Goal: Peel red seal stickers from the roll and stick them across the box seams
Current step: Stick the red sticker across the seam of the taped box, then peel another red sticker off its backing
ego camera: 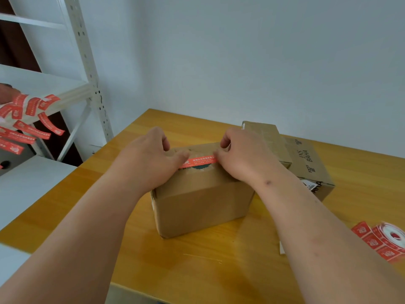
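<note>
Two hands meet on top of a brown cardboard box (201, 200) that stands near the middle of the wooden bench (135, 244). A red seal sticker (198, 161) lies across the box's top face, running left to right. The left hand (151, 159) rests on the box's left top edge, its thumb stretched out onto the sticker's left end and its other fingers curled. The right hand (243, 156) has its fingers curled, and its thumb tip touches the sticker's right end. Behind and to the right, a second cardboard box (306, 159) sits touching the first one. The sticker roll (388, 238) lies at the bench's right edge, with a strip of red stickers trailing from it. More red stickers (28, 119) hang from a white metal shelf (65, 88) to the left of the bench.
</note>
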`<action>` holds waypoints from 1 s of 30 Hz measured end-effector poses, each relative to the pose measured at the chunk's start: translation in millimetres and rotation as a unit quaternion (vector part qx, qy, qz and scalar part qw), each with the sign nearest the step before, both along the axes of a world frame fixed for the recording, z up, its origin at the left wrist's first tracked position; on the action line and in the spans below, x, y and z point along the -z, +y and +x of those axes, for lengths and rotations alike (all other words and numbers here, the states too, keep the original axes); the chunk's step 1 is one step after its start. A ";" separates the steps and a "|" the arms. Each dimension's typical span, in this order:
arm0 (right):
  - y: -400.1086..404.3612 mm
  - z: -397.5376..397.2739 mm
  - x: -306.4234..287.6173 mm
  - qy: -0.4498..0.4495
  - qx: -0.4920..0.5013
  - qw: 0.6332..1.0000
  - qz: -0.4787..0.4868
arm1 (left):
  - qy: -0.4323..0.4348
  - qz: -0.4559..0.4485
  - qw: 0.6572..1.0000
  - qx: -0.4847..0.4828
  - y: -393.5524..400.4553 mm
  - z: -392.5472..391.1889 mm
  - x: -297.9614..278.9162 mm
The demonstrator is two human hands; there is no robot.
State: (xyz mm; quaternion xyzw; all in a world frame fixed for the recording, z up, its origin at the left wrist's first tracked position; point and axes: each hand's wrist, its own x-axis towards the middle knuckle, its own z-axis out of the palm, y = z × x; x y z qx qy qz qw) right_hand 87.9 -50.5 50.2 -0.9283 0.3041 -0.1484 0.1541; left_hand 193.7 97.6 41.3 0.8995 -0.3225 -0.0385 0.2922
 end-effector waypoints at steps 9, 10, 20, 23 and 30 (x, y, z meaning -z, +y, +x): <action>0.3 -34.3 3.9 -0.131 0.018 0.991 -0.008 | 0.024 -0.135 0.990 -0.044 1.8 -1.2 4.7; -0.2 -40.9 5.1 -0.139 0.023 0.990 -0.013 | 0.012 -0.148 0.988 -0.048 3.0 -3.7 4.8; 0.2 -121.6 52.5 -0.162 0.117 0.979 -0.040 | -0.226 -0.242 0.939 0.097 -2.9 -76.3 8.0; -6.0 -144.0 65.2 -0.120 0.123 0.983 -0.070 | -0.175 -0.236 0.940 0.172 -14.3 -102.1 17.8; -42.7 -202.9 70.2 -0.050 0.229 0.955 -0.181 | 0.061 -0.123 0.951 0.275 -63.8 -148.6 51.3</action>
